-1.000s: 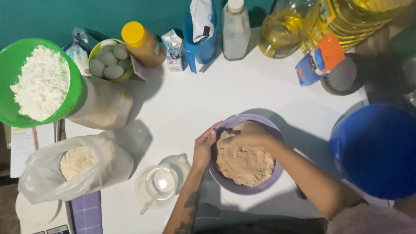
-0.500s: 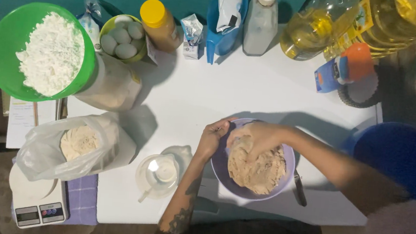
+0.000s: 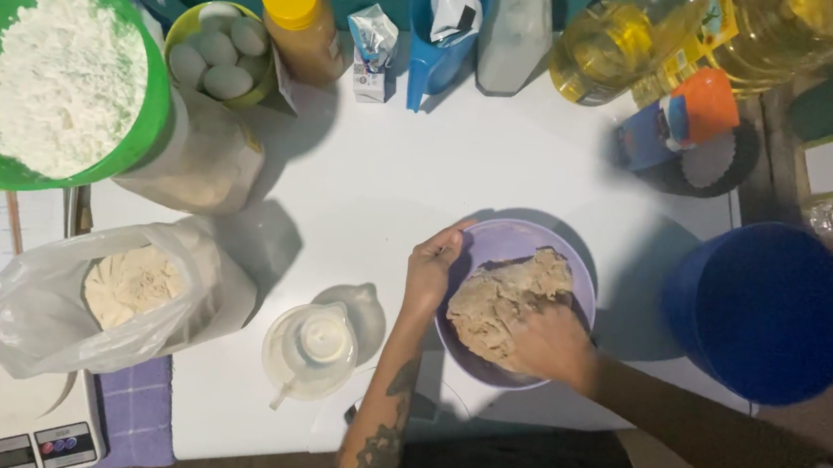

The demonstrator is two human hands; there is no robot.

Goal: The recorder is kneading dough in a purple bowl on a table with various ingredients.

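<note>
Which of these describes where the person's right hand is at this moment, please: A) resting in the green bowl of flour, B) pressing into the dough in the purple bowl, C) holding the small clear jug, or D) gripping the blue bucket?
B: the right hand presses into the dough inside the purple bowl, whose rim the left hand holds.

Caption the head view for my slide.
Right hand presses tan dough in a purple bowl; left hand steadies its rim.
</note>
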